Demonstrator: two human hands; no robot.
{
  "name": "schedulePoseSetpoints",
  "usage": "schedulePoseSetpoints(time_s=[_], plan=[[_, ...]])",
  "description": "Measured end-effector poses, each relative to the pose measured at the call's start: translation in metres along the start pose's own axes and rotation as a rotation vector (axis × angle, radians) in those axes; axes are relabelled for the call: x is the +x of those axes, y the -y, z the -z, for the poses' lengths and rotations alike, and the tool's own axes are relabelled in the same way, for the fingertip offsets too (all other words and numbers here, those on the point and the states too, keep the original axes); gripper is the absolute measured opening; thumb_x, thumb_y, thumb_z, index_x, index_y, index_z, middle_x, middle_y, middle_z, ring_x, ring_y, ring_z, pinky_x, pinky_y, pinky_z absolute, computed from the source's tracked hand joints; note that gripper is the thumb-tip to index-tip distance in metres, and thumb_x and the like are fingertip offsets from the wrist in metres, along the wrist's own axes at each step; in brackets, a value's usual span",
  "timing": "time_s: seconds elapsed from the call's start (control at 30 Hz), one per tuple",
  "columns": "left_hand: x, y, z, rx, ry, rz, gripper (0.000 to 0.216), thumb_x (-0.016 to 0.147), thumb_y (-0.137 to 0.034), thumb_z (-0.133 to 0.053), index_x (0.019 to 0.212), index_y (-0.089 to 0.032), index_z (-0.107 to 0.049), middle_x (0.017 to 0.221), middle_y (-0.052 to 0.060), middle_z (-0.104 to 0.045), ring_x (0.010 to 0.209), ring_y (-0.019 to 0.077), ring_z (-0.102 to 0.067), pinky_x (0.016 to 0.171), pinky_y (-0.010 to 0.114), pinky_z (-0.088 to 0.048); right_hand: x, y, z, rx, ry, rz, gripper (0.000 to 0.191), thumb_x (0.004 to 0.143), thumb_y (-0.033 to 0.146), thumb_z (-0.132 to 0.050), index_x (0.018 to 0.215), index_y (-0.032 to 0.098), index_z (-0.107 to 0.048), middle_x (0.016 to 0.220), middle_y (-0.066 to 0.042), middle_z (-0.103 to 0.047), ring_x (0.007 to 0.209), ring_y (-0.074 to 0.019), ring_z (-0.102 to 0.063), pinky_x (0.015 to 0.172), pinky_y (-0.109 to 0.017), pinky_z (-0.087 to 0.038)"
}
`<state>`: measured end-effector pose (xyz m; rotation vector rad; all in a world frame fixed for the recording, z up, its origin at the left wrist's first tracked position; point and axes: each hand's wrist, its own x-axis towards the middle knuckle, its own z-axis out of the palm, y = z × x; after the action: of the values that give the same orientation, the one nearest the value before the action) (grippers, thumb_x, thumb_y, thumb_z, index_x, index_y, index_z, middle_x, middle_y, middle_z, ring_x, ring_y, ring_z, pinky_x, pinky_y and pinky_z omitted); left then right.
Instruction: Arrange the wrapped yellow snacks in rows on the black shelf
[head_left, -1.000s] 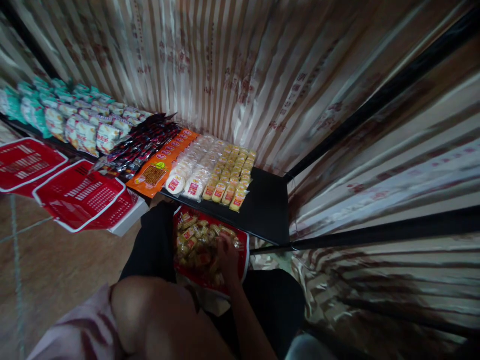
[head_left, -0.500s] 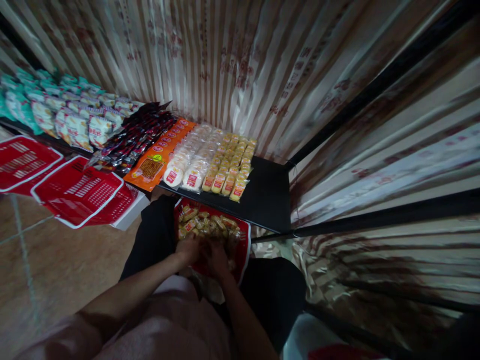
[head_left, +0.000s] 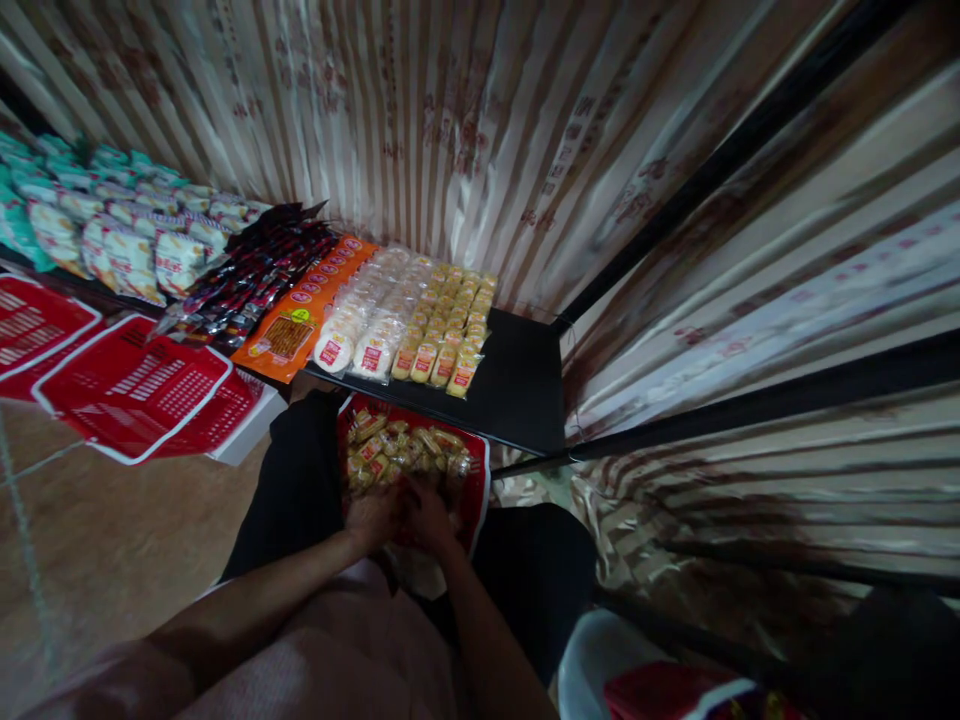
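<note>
A red basket point(head_left: 480, 505) with a white rim sits between my knees, at the shelf's front edge. Small wrapped yellow snacks point(head_left: 409, 445) fill its far part. Over its near part, my left hand point(head_left: 373, 518) and my right hand point(head_left: 431, 515) come close together with fingers curled inward. Shadow covers the fingertips, so what they grip, if anything, cannot be made out. Just beyond, rows of the same yellow snacks point(head_left: 442, 345) lie on the black shelf point(head_left: 517, 375), beside rows of round white wrapped crackers point(head_left: 360, 320).
Leftward along the shelf are an orange snack packet point(head_left: 289, 325), dark shiny packets point(head_left: 255, 270) and white and green bags point(head_left: 124, 245). Red baskets point(head_left: 142, 385) stand on the floor at left. A black pole point(head_left: 720, 195) slants before the striped curtain point(head_left: 420, 120). Another red container point(head_left: 652, 690) shows at lower right.
The view has shifted slightly, moving the shelf and basket a little left in the picture. Both hands stay together over the basket; the rows of snacks look the same.
</note>
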<state>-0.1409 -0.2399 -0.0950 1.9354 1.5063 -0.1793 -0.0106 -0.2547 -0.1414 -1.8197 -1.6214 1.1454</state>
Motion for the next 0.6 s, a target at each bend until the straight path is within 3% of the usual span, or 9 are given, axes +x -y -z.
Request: schedulePoseSetpoints(time_s=[0.1, 0.2, 0.33, 0.47, 0.6], plan=[[-0.002, 0.003, -0.001, -0.114, -0.069, 0.056, 0.038, 0.081, -0.016, -0.046, 0.118, -0.017, -0.055, 0.115, 0.012, -0.063, 0.107, 0.0221, -0.059, 0.091, 0.032, -0.044, -0.003, 0.005, 0.006, 0.061, -0.056, -0.052, 0.039, 0.077, 0.014, -0.044, 0.111, 0.017, -0.065, 0.113, -0.009, -0.066, 0.106, -0.0196, -0.06, 0.098, -0.033, -0.041], [-0.005, 0.006, 0.003, -0.335, -0.132, 0.089, 0.041, 0.076, -0.014, -0.053, 0.116, -0.017, -0.054, 0.113, 0.009, -0.064, 0.107, 0.0189, -0.058, 0.092, 0.028, -0.042, -0.006, 0.01, 0.014, 0.101, -0.208, -0.103, 0.032, 0.079, 0.021, -0.046, 0.102, 0.018, -0.067, 0.107, -0.008, -0.067, 0.102, -0.02, -0.061, 0.095, -0.034, -0.043], [-0.011, 0.008, 0.014, -0.599, -0.233, 0.036, 0.04, 0.073, -0.017, -0.057, 0.113, -0.018, -0.055, 0.11, 0.006, -0.065, 0.101, 0.0186, -0.06, 0.09, 0.03, -0.044, -0.011, 0.016, 0.028, 0.257, -0.367, -0.133, 0.03, 0.078, 0.032, -0.05, 0.101, 0.019, -0.066, 0.106, -0.008, -0.067, 0.102, -0.0212, -0.061, 0.094, -0.036, -0.043], [-0.013, 0.001, 0.023, -0.755, -0.336, -0.076, 0.043, 0.071, -0.017, -0.057, 0.113, -0.019, -0.054, 0.11, 0.005, -0.064, 0.103, 0.019, -0.059, 0.093, 0.033, -0.044, -0.016, 0.029, 0.042, 0.581, -0.337, -0.192, 0.036, 0.074, 0.043, -0.057, 0.101, 0.019, -0.065, 0.105, -0.007, -0.068, 0.101, -0.0231, -0.062, 0.089, -0.038, -0.048], [-0.012, -0.018, 0.031, -0.721, -0.411, -0.168, 0.037, 0.072, -0.018, -0.054, 0.109, -0.018, -0.055, 0.11, 0.008, -0.063, 0.103, 0.0209, -0.058, 0.093, 0.037, -0.045, -0.02, 0.049, 0.056, 0.858, -0.272, -0.175, 0.045, 0.073, 0.048, -0.06, 0.106, 0.019, -0.062, 0.109, -0.008, -0.066, 0.1, -0.0242, -0.063, 0.086, -0.038, -0.05]])
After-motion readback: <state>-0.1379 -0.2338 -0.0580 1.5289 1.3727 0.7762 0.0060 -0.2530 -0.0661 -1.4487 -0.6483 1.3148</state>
